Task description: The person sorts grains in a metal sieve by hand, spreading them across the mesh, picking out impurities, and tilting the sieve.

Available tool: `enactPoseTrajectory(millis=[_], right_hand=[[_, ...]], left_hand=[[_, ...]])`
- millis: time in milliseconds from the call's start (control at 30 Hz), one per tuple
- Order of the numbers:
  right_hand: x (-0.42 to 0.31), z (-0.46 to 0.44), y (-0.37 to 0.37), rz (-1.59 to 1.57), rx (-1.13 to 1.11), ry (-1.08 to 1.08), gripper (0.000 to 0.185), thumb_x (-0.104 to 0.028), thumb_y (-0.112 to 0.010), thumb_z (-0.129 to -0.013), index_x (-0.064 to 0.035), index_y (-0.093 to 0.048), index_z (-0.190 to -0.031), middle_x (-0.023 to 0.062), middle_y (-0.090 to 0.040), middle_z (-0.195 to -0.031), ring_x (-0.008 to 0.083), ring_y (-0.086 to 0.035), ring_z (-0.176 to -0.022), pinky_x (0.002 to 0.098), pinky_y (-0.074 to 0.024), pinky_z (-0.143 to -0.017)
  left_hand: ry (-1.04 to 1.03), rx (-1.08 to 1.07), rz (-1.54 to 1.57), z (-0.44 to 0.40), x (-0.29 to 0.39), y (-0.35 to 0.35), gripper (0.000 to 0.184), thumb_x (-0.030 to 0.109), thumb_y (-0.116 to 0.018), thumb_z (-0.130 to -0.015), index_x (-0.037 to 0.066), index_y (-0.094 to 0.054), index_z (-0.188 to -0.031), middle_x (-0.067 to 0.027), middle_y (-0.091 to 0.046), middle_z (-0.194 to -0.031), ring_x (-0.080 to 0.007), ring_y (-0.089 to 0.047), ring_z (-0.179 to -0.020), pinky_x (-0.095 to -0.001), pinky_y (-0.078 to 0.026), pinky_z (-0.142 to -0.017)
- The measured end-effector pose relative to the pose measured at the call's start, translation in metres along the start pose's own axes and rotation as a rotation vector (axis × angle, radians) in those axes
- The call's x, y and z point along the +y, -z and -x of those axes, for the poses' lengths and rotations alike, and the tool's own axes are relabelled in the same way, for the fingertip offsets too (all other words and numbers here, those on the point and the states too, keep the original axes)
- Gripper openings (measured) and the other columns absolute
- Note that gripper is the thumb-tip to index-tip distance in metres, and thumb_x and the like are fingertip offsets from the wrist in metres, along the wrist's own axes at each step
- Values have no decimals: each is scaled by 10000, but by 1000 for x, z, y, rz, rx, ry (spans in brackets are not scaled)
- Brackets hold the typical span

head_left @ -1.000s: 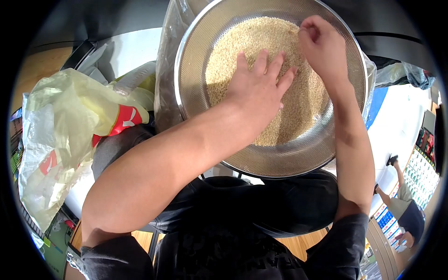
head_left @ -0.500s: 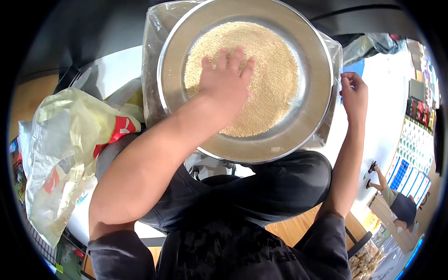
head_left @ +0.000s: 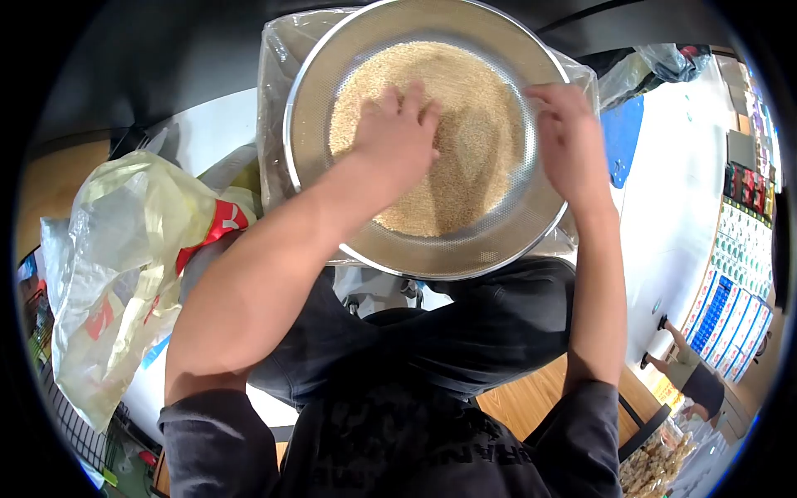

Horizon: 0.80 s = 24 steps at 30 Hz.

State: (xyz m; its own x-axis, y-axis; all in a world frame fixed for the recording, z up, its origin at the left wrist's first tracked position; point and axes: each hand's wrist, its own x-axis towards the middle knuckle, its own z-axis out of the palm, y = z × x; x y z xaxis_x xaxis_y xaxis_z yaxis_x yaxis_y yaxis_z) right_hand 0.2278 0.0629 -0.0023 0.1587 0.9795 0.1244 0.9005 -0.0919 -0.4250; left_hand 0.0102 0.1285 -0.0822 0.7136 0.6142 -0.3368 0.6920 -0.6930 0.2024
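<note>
A large round metal sieve (head_left: 328, 100) with a fine mesh rests above my lap, holding a broad layer of pale tan grains (head_left: 465, 75). My left hand (head_left: 397, 133) lies palm down on the grains, left of the middle, its fingers spread. Over the right side of the sieve hovers my right hand (head_left: 571, 137), slightly blurred. Its index finger reaches left toward the grains and the other fingers are loosely bent, with nothing visible in them. A clear plastic bag (head_left: 278, 75) shows around the sieve, mostly hidden beneath it.
A yellowish plastic bag (head_left: 124, 224) with red print hangs at my left. On the right, a blue flat item (head_left: 623, 141) lies on the white surface (head_left: 664, 191). Beyond are stacked boxes (head_left: 730, 324) and another person (head_left: 697, 386).
My right hand has moved left from outside the sieve to above its right side, casting a shadow on the grains. My left hand has shifted only slightly on the grains.
</note>
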Motion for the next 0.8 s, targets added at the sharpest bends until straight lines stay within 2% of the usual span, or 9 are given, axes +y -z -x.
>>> enactPoseTrajectory(millis=[33,67,100,200,333,533,600,733,800], right_hand=[[-2,-3,-12,-10,-73,115,295,28,-558,-933,-16,-710,-1181,198,-660,-1179,379,-659,-1105,445,-536,-954],[-2,-7,-24,-19,-73,123,295,28,-558,-933,-16,-710,-1181,198,-660,-1179,379,-659,-1105,445,-536,-954],[-1,-10,-38,-33,-124,147,304,24,-564,-931,-16,-704,-1198,190,-658,-1201,379,-647,-1131,450,-533,-977],[-3,-16,-65,-56,-209,142,327,18,-577,-926,-23,-696,-1229,168,-648,-1274,381,-605,-1228,452,-518,-1043],[3,-27,-69,81,-106,308,337,25,-600,-907,-34,-698,-1224,156,-643,-1313,390,-569,-1307,462,-482,-1101],[25,-28,-37,296,209,282,315,19,-648,-891,-50,-701,-1195,161,-630,-1325,427,-503,-1388,503,-439,-1135],[35,-24,-35,277,221,261,318,15,-651,-897,-58,-700,-1203,161,-611,-1352,440,-480,-1409,516,-418,-1153],[34,-24,-35,258,201,223,308,10,-647,-908,-56,-709,-1202,153,-599,-1361,396,-529,-1352,468,-465,-1109],[33,-24,-37,189,187,183,303,8,-648,-910,-55,-713,-1199,152,-599,-1356,378,-551,-1323,451,-482,-1090]], left_hand=[[-41,-47,-8,3,5,5,693,398,-531,-1066,67,-303,-1630,-248,-229,-1695,-454,-238,-1563,-576,-314,-1230],[-81,-94,-14,6,10,8,685,401,-537,-1061,41,-342,-1610,-266,-254,-1680,-473,-264,-1548,-569,-337,-1218],[-116,-62,-12,9,14,3,672,401,-559,-1046,15,-400,-1573,-282,-317,-1646,-491,-376,-1481,-557,-397,-1173],[-157,-135,35,17,30,6,660,401,-568,-1038,21,-425,-1559,-274,-344,-1633,-476,-451,-1422,-544,-427,-1141],[-156,-170,147,16,33,12,655,399,-587,-1026,28,-445,-1547,-263,-365,-1624,-429,-456,-1421,-534,-443,-1118],[22,-202,179,-9,1,19,695,371,-578,-1037,-2,-365,-1583,-295,-265,-1661,-451,-280,-1542,-562,-301,-1231],[104,118,200,-6,-2,-5,745,372,-546,-1053,-26,-265,-1617,-309,-183,-1686,-462,-169,-1582,-557,-207,-1274],[131,99,234,-13,-8,-8,779,386,-517,-1065,-45,-195,-1629,-314,-136,-1697,-458,-122,-1593,-541,-177,-1287],[167,195,241,-18,-12,-11,778,401,-495,-1073,-57,-191,-1623,-312,-141,-1697,-443,-132,-1595,-530,-167,-1293]])
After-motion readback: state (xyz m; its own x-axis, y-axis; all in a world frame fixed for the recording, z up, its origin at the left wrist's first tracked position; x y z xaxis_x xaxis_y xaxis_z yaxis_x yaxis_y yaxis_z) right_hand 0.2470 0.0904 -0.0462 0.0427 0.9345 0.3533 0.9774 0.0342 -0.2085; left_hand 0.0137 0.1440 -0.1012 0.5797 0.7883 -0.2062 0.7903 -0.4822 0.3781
